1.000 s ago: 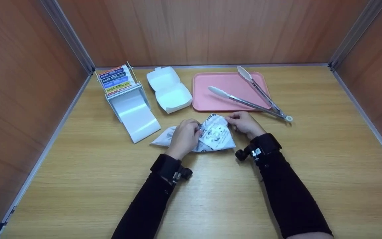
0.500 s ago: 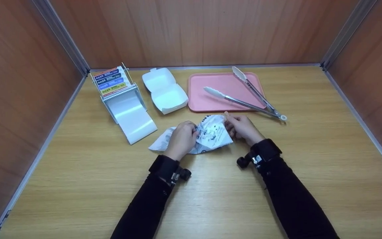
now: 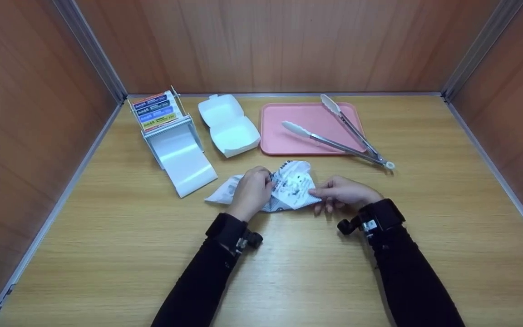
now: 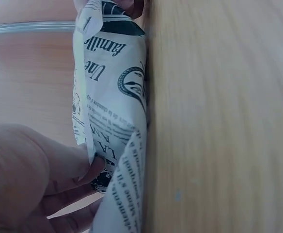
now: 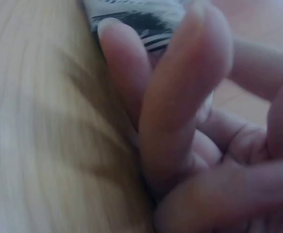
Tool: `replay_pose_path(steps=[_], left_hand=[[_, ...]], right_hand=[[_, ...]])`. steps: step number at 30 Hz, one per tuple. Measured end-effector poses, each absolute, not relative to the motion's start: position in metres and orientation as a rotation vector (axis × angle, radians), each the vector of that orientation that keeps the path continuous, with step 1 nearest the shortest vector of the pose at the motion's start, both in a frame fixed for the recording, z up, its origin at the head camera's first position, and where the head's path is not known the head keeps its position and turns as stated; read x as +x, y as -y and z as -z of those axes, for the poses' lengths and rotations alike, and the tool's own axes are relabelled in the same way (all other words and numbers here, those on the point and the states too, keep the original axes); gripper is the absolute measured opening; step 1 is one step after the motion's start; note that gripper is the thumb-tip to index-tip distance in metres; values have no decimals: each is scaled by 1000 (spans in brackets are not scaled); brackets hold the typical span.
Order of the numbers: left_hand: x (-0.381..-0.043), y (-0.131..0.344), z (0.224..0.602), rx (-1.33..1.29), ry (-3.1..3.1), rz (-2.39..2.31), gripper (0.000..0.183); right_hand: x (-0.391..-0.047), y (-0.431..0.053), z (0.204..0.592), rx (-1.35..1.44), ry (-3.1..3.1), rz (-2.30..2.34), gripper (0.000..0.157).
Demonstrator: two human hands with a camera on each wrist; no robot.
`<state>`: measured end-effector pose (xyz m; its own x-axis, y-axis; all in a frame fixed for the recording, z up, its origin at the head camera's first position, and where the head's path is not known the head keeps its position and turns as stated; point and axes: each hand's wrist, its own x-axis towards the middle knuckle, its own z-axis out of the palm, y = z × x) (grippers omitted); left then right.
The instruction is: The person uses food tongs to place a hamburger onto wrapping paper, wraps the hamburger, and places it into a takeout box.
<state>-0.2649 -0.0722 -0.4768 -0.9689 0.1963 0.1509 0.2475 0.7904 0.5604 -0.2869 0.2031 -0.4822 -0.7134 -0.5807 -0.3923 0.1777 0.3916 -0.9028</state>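
Observation:
Newsprint-patterned wrapping paper (image 3: pixel 294 184), folded into a flat bundle with pointed ends, lies on the wooden table in the head view; what it wraps is hidden. My left hand (image 3: pixel 251 193) covers its middle-left part. In the left wrist view, that hand's thumb and fingers (image 4: pixel 90 167) pinch a folded edge of the paper (image 4: pixel 117 82). At the bundle's right corner, my right hand (image 3: pixel 347 193) pinches the paper between thumb and forefinger, with the other fingers loosely bent. The right wrist view shows fingertips (image 5: pixel 124 41) right at the dark-printed end of the paper (image 5: pixel 136 17).
An opened white clamshell box (image 3: pixel 234 135) stands behind the bundle. To its left is a dispenser (image 3: pixel 184 156) with a white sloping front and coloured labels. Metal tongs (image 3: pixel 375 156) lie spread across a pink tray (image 3: pixel 273 147). Wooden panels (image 3: pixel 261 45) enclose the table's back and sides.
My right hand has moved from the bundle's upper right edge toward me, down to its right corner. The left hand keeps its hold in the same place.

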Motion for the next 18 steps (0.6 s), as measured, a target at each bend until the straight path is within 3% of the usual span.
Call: replay_pose_path(steps=[18], left_hand=[[-264,70,478,-357,2879,920,12]], right_hand=[[-293,-211,482,-514,-1986,1292,23]])
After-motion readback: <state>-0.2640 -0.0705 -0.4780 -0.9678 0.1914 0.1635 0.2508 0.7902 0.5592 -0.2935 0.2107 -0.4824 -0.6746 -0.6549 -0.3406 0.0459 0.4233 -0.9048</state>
